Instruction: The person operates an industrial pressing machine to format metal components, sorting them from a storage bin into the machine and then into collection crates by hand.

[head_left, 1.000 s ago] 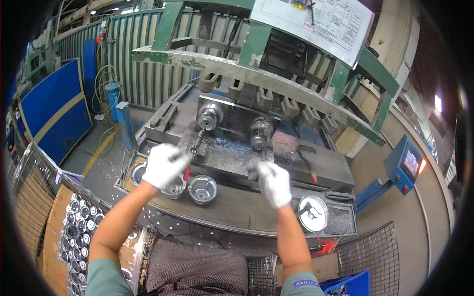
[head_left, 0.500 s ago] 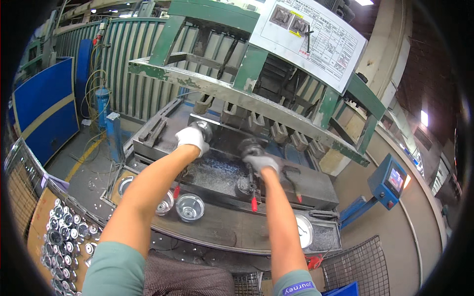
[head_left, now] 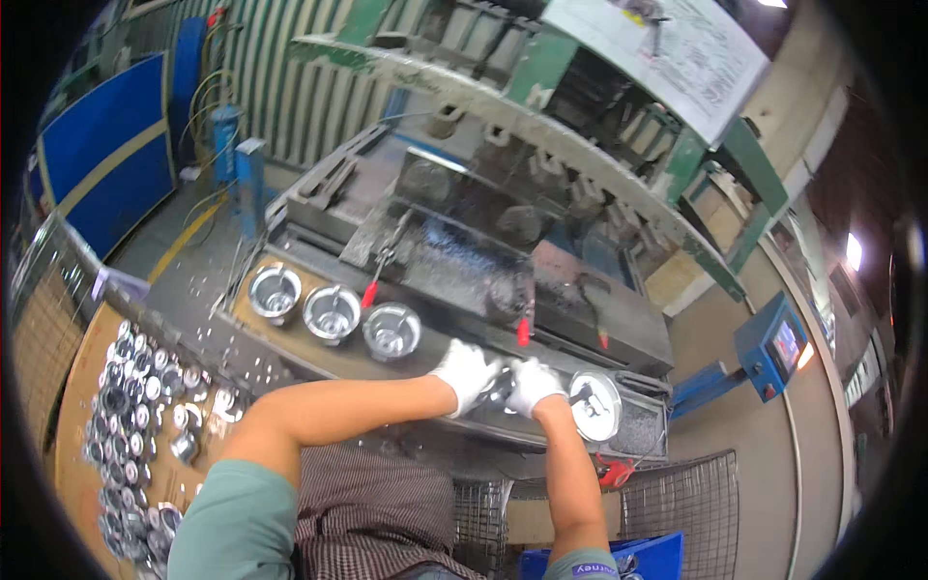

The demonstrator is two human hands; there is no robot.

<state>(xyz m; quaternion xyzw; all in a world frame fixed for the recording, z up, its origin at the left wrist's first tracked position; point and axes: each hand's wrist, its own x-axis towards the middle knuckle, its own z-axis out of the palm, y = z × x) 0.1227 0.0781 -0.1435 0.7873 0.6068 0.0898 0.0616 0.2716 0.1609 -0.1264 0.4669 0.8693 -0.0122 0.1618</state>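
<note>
Both gloved hands have come back from the press bed to the worktop [head_left: 319, 362] edge. Left hand [head_left: 466, 372] and right hand [head_left: 532, 384] close their fingers on a small dark metal part [head_left: 500, 387] between them; a shiny round bowl [head_left: 596, 406] sits just right. Next, I reckon, comes setting it down carefully.

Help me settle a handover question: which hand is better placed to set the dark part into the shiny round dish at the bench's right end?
Probably the right hand. It lies beside the shiny round dish, while the left hand sits farther away, across the dark part both gloves hold.
</note>
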